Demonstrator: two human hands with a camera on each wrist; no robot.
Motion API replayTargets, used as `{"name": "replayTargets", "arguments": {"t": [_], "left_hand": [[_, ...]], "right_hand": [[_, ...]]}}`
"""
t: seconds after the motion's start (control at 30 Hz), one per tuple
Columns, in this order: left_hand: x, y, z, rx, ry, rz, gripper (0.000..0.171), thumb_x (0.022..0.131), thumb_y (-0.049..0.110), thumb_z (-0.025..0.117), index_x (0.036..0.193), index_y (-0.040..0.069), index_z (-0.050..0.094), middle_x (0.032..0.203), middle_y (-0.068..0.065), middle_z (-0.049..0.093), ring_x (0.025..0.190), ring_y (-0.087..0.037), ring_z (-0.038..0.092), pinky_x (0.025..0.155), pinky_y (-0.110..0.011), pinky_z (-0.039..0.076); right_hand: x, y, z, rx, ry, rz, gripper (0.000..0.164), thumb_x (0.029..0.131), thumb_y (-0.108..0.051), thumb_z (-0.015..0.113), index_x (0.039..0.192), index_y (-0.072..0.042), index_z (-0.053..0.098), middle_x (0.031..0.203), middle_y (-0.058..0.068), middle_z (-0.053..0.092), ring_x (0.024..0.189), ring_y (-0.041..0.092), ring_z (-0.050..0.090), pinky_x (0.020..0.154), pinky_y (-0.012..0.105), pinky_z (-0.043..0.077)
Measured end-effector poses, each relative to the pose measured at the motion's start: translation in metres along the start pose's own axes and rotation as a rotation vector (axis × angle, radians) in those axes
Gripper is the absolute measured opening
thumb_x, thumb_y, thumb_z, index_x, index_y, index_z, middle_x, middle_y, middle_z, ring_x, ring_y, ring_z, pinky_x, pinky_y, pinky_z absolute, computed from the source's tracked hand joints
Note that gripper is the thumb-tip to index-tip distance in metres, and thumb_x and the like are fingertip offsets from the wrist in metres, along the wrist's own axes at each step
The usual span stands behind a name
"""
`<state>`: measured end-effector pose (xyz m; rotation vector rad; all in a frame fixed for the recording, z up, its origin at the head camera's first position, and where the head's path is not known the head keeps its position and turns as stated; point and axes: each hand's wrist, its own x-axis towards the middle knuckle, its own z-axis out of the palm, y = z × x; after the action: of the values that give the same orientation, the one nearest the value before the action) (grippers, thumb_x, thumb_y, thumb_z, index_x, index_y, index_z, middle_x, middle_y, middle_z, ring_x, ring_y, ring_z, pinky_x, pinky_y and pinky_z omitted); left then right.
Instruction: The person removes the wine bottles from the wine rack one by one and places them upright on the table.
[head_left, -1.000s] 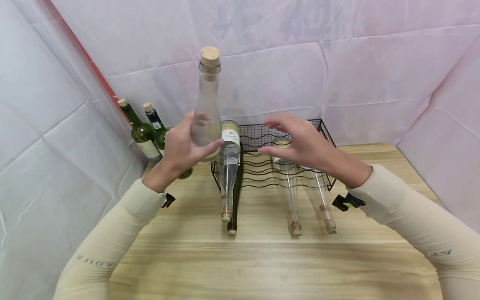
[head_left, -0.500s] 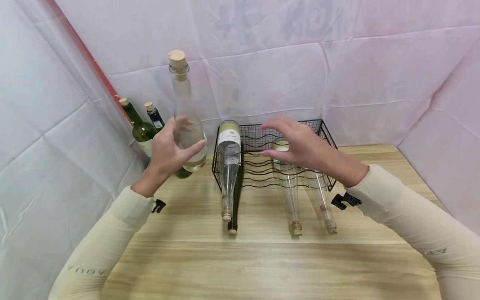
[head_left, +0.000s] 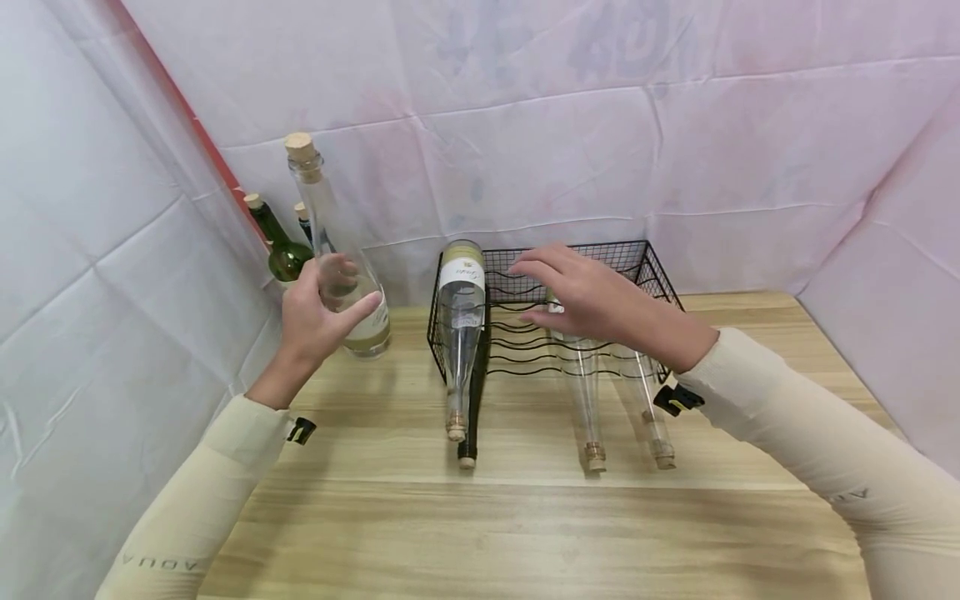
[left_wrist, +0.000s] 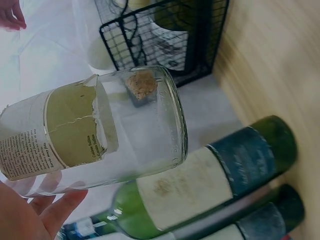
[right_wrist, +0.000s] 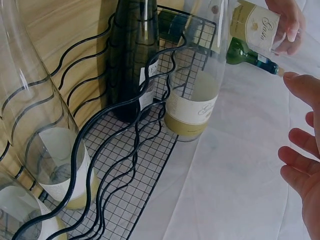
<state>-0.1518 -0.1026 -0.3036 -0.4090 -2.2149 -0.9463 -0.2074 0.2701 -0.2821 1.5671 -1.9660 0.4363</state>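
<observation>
In the head view, my left hand (head_left: 303, 321) grips a clear glass bottle (head_left: 369, 325) round its body. The bottle is corked, leans a little left and has a torn cream-and-gold label (left_wrist: 72, 125). The left wrist view shows its base raised off the table, beside two green wine bottles (left_wrist: 185, 187). My right hand (head_left: 592, 296) hovers over the black wire rack (head_left: 622, 254), fingers loosely bent and holding nothing. At the rack's left lie a clear bottle (head_left: 462, 300) and, below it, a dark bottle (head_left: 472, 417). Two more clear bottles lie at its right, partly hidden by my right hand and forearm.
The corked green bottles (head_left: 285, 260) stand at the back left, against the white cloth wall (head_left: 135, 333). Bottle necks in the rack point toward me over the wooden table (head_left: 525, 533). Cloth also hangs behind the rack and at the right.
My left hand has carried the clear bottle left and down from the rack's left end, and it now overlaps the green bottles. My right hand has shifted only slightly left.
</observation>
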Motion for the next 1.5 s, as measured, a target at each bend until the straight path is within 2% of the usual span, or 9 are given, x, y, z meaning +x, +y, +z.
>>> {"name": "replayTargets", "arguments": {"t": [0.13, 0.37, 0.5, 0.6, 0.73, 0.93, 1.07, 1.33, 1.5], "left_hand": [[-0.007, -0.004, -0.003, 0.003, 0.02, -0.022, 0.059, 0.071, 0.019, 0.083, 0.12, 0.004, 0.053, 0.106, -0.01, 0.066, 0.089, -0.022, 0.063, 0.063, -0.045, 0.055], [-0.018, 0.008, -0.015, 0.005, 0.03, -0.117, 0.055, 0.074, 0.011, 0.08, 0.119, -0.001, 0.052, 0.107, -0.02, 0.063, 0.088, -0.031, 0.062, 0.062, -0.012, 0.048], [-0.021, 0.003, -0.02, 0.002, 0.03, -0.161, 0.055, 0.076, 0.013, 0.078, 0.12, -0.003, 0.05, 0.107, -0.021, 0.063, 0.09, -0.032, 0.061, 0.065, -0.011, 0.048], [-0.024, -0.005, -0.021, 0.004, 0.035, -0.185, 0.055, 0.076, 0.013, 0.078, 0.121, -0.003, 0.05, 0.107, -0.02, 0.063, 0.091, -0.031, 0.061, 0.067, -0.016, 0.051], [-0.03, -0.029, -0.022, 0.002, 0.037, -0.244, 0.059, 0.077, 0.02, 0.079, 0.124, 0.001, 0.05, 0.109, -0.015, 0.063, 0.093, -0.027, 0.061, 0.07, -0.03, 0.053], [-0.037, -0.064, -0.025, 0.036, 0.05, -0.346, 0.066, 0.076, 0.036, 0.078, 0.13, 0.011, 0.049, 0.114, -0.005, 0.063, 0.097, -0.016, 0.059, 0.077, -0.025, 0.048], [-0.041, -0.075, -0.029, 0.05, 0.061, -0.378, 0.067, 0.076, 0.04, 0.078, 0.131, 0.014, 0.049, 0.116, -0.004, 0.062, 0.097, -0.015, 0.058, 0.078, -0.024, 0.048], [-0.045, -0.092, -0.034, 0.037, 0.058, -0.52, 0.07, 0.075, 0.045, 0.077, 0.131, 0.015, 0.048, 0.117, -0.004, 0.06, 0.1, -0.015, 0.057, 0.082, -0.025, 0.048], [-0.045, -0.102, -0.035, 0.045, 0.073, -0.549, 0.072, 0.075, 0.045, 0.077, 0.131, 0.011, 0.047, 0.119, -0.004, 0.061, 0.1, -0.015, 0.058, 0.08, -0.023, 0.048]], "right_hand": [[0.0, 0.0, 0.005, 0.005, -0.001, -0.019, 0.056, 0.085, -0.035, 0.069, 0.125, 0.0, 0.053, 0.125, 0.016, 0.056, 0.117, 0.027, 0.05, 0.099, 0.035, 0.045], [0.0, -0.001, 0.011, 0.023, 0.005, -0.038, 0.054, 0.083, -0.03, 0.071, 0.123, 0.002, 0.054, 0.124, 0.018, 0.057, 0.116, 0.031, 0.051, 0.101, 0.04, 0.043], [-0.001, -0.001, 0.012, 0.02, 0.003, -0.034, 0.055, 0.082, -0.029, 0.072, 0.123, 0.001, 0.054, 0.123, 0.018, 0.057, 0.116, 0.03, 0.051, 0.1, 0.04, 0.044], [-0.001, -0.001, 0.014, 0.012, 0.0, -0.037, 0.055, 0.082, -0.031, 0.072, 0.122, 0.001, 0.055, 0.123, 0.018, 0.057, 0.116, 0.03, 0.051, 0.1, 0.04, 0.044], [0.0, -0.001, 0.017, 0.006, -0.007, -0.049, 0.056, 0.083, -0.034, 0.071, 0.123, 0.001, 0.054, 0.123, 0.017, 0.057, 0.117, 0.029, 0.05, 0.102, 0.039, 0.042], [0.001, -0.002, 0.02, 0.002, -0.007, -0.057, 0.056, 0.083, -0.034, 0.071, 0.122, 0.002, 0.054, 0.123, 0.017, 0.057, 0.117, 0.029, 0.05, 0.103, 0.039, 0.041], [0.0, -0.003, 0.021, -0.006, -0.018, -0.047, 0.056, 0.084, -0.035, 0.07, 0.124, 0.001, 0.054, 0.124, 0.017, 0.057, 0.118, 0.029, 0.049, 0.101, 0.038, 0.043], [0.001, -0.005, 0.022, -0.004, -0.031, -0.044, 0.055, 0.084, -0.034, 0.07, 0.124, 0.001, 0.054, 0.124, 0.016, 0.057, 0.117, 0.027, 0.05, 0.1, 0.037, 0.043], [0.002, -0.005, 0.024, -0.004, -0.049, -0.042, 0.053, 0.086, -0.033, 0.069, 0.124, 0.0, 0.054, 0.124, 0.016, 0.057, 0.117, 0.027, 0.049, 0.103, 0.037, 0.041]]}}
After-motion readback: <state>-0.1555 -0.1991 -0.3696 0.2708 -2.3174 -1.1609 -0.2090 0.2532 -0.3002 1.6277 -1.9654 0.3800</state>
